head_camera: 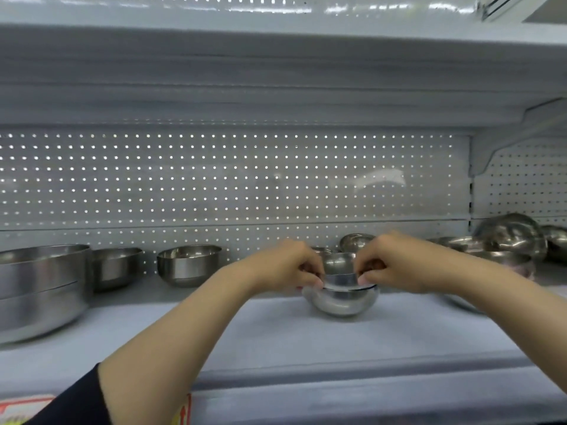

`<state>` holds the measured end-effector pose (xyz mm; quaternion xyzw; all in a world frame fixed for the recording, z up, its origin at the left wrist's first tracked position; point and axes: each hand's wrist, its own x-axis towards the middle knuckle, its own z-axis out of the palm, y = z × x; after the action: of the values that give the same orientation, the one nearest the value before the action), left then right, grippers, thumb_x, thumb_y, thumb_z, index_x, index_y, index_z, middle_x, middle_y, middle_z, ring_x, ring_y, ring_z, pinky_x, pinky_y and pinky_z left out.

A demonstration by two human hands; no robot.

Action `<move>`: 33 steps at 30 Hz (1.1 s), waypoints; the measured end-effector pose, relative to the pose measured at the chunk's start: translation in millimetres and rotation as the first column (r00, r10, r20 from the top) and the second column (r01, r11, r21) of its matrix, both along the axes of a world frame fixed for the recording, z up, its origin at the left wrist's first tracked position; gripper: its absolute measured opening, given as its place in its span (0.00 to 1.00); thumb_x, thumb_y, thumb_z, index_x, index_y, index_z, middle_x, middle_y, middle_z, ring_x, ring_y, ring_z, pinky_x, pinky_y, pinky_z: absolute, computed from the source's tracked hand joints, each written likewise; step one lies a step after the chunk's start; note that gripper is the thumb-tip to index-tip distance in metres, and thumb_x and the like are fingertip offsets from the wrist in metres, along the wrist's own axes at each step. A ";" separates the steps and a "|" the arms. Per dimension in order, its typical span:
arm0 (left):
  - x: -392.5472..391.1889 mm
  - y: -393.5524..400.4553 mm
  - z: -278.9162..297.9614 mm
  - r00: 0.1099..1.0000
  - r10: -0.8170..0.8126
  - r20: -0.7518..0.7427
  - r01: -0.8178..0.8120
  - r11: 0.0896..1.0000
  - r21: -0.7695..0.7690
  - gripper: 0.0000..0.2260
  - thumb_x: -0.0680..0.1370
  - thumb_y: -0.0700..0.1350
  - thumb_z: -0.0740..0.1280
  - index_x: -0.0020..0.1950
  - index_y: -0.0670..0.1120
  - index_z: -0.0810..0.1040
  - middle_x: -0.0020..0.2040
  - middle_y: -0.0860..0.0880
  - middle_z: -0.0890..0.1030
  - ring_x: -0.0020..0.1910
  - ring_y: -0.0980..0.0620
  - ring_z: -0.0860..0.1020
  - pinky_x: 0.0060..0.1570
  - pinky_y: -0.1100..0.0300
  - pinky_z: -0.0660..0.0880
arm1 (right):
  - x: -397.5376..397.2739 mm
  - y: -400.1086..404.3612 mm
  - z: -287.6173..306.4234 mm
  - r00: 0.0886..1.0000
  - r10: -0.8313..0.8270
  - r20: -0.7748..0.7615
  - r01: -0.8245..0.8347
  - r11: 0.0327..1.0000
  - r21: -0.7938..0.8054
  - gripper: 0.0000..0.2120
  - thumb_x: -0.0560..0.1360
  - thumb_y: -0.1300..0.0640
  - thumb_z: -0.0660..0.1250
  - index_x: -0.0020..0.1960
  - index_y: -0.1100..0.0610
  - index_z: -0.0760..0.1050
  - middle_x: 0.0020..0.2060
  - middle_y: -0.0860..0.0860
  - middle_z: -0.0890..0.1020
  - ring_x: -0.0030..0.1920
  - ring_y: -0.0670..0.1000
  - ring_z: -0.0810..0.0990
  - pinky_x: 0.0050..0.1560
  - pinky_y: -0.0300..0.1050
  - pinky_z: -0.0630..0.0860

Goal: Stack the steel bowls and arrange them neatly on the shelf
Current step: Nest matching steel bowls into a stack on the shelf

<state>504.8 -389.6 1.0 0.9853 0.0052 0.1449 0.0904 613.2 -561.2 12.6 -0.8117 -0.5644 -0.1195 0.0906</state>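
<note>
Two small steel bowls are nested at the middle of the white shelf [276, 338]. The lower bowl [342, 302] rests on the shelf and the upper bowl [340, 273] sits inside it. My left hand [290, 266] pinches the upper bowl's left rim. My right hand [388, 262] pinches its right rim. Behind them stands another small bowl [356, 242], partly hidden by my right hand.
A stack of large steel bowls [40, 289] sits at the far left, with two single bowls [115, 266] [188, 265] beside it. Several loose bowls [509, 237] crowd the right end. A perforated back panel [233, 179] closes the rear; another shelf hangs overhead.
</note>
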 end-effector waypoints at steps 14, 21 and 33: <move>-3.5 -11.1 -2.9 0.998 0.034 0.051 -0.034 0.999 0.004 0.07 0.76 0.44 0.68 0.50 0.43 0.81 0.44 0.45 0.82 0.34 0.54 0.73 0.41 0.63 0.72 | 18.3 -11.5 -17.9 0.996 0.093 -0.014 -0.091 0.991 0.099 0.02 0.75 0.53 0.67 0.45 0.47 0.78 0.35 0.38 0.76 0.36 0.37 0.73 0.38 0.32 0.65; -10.3 -1.5 -11.7 0.965 0.191 0.181 -0.166 0.975 -0.145 0.20 0.72 0.46 0.73 0.63 0.48 0.76 0.60 0.52 0.78 0.35 0.63 0.71 0.34 0.76 0.66 | 36.3 -28.1 -17.1 0.986 0.024 -0.168 0.009 0.982 0.190 0.20 0.67 0.45 0.73 0.57 0.41 0.73 0.50 0.36 0.75 0.41 0.40 0.77 0.42 0.34 0.74; -6.7 -4.0 -22.7 0.976 0.182 0.124 -0.148 0.960 -0.238 0.21 0.71 0.47 0.74 0.63 0.48 0.76 0.59 0.51 0.79 0.35 0.58 0.75 0.39 0.69 0.71 | 43.4 -25.2 -28.7 0.906 0.067 -0.418 0.041 0.969 0.243 0.14 0.66 0.43 0.74 0.48 0.46 0.78 0.44 0.40 0.83 0.44 0.42 0.83 0.53 0.48 0.79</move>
<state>498.1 -393.6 -21.7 0.9514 0.0975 0.2215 0.1904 656.7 -586.4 -16.1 -0.7969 -0.5174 -0.0092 0.3117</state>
